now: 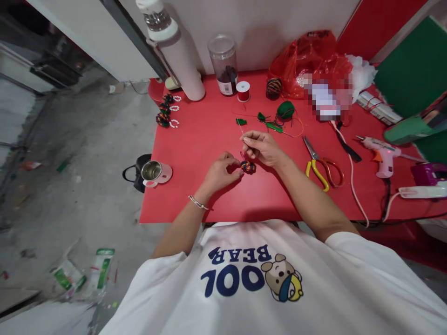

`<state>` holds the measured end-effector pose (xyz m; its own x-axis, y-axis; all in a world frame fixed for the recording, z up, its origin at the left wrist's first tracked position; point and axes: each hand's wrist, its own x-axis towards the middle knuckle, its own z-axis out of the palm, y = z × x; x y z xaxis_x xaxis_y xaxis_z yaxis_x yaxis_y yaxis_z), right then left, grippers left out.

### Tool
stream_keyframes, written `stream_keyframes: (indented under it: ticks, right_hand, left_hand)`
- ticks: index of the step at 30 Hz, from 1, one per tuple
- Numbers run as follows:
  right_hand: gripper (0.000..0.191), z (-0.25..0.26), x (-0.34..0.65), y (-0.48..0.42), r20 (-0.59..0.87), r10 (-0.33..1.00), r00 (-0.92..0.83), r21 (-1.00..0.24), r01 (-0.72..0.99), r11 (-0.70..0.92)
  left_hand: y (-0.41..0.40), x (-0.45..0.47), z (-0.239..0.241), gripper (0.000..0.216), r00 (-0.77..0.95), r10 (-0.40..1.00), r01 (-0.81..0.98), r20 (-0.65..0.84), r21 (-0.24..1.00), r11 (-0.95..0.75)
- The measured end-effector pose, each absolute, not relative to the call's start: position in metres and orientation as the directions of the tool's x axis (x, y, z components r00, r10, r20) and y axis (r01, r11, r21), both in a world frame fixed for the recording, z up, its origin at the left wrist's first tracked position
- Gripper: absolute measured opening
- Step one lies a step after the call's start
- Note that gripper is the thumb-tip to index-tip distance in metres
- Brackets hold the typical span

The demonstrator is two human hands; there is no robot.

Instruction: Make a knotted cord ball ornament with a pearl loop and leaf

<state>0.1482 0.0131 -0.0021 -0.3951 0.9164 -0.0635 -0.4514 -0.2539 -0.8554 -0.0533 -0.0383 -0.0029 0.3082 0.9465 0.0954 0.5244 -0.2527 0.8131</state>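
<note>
A small ball of dark multicoloured yarn (249, 168) lies in front of me at the table's middle. My left hand (222, 173) has its thumb and forefinger closed at the ball's left edge. Just above it, my right hand (261, 148) pinches a thin needle (239, 128) that points up and away from me. A purple strand (241, 155) shows between the hands. Beyond the needle tip sits a small green yarn piece (241, 121). Farther back are a green yarn ball (285, 110) and a green-handled tool (274, 127).
Scissors (315, 160) and a pink glue gun (380, 153) with cables lie right. A mug (157, 172) stands at the left edge, near yarn balls with white bead loops (174, 108). Along the back are a bottle (179, 60), a jar (223, 65), red thread (243, 91) and a red bag (303, 60).
</note>
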Motion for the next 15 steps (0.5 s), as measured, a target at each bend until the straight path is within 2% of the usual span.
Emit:
stream_keyframes:
  ticks: [3,6,9,11,13,15]
  right_hand:
    - [0.042,-0.001,0.150,0.014,-0.068,0.916,-0.395,-0.864,-0.435,-0.252]
    - [0.041,0.002,0.153,0.015,-0.056,0.918,-0.392,-0.866,-0.439,-0.241]
    - [0.044,0.005,0.155,0.015,-0.016,0.918,-0.397,-0.861,-0.460,-0.215]
    - [0.046,0.007,0.154,0.013,0.014,0.906,-0.423,-0.864,-0.461,-0.202]
    - [0.047,0.009,0.152,0.009,0.044,0.878,-0.477,-0.876,-0.441,-0.196]
    - [0.048,0.011,0.149,0.005,0.071,0.841,-0.536,-0.891,-0.413,-0.188]
  left_hand:
    - [-0.043,-0.046,-0.006,0.008,0.174,0.983,0.455,0.061,0.880,-0.135]
    - [-0.043,-0.050,-0.001,0.012,0.111,0.985,0.190,-0.131,0.976,0.108]
    - [-0.041,-0.059,0.010,0.028,0.221,0.891,-0.070,-0.395,0.905,0.419]
    - [-0.040,-0.062,0.017,0.035,0.298,0.822,-0.156,-0.486,0.824,0.544]
    - [-0.040,-0.059,0.020,0.038,0.317,0.804,-0.210,-0.503,0.789,0.577]
    - [-0.041,-0.053,0.020,0.040,0.293,0.830,-0.212,-0.475,0.814,0.541]
